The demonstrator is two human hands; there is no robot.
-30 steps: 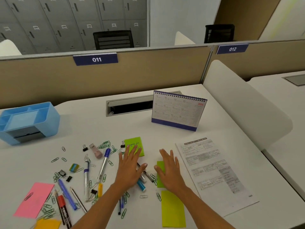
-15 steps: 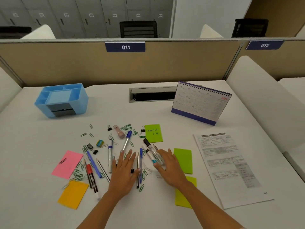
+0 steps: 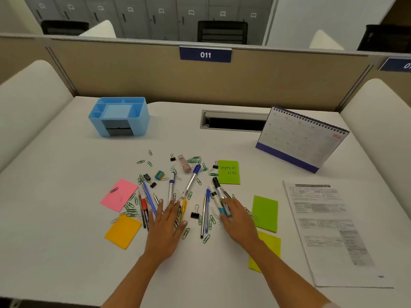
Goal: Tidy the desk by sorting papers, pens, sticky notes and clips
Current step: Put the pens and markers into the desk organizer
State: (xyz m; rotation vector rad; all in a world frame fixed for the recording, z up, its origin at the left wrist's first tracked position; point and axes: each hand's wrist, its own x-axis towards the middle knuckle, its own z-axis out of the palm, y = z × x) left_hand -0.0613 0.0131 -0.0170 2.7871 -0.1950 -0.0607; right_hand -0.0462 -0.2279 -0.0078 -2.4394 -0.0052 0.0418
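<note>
Pens, markers and green paper clips lie scattered across the white desk's middle. My left hand lies flat, fingers straight, over a yellow pen and a clear blue-capped pen. My right hand rests with straight fingers on a bunch of markers. Between the hands lie a blue pen and a black binder clip. Sticky notes lie around: pink, orange, green with writing, green, yellow-green. A printed paper lies at the right.
A blue desk organizer stands at the back left. A desk calendar stands at the back right beside a cable slot. A red marker and a pink eraser lie in the clutter. Padded dividers flank the desk.
The view has swung left and down, centring the desk. Both hands have slid back toward me over the pens and spread a little apart.
</note>
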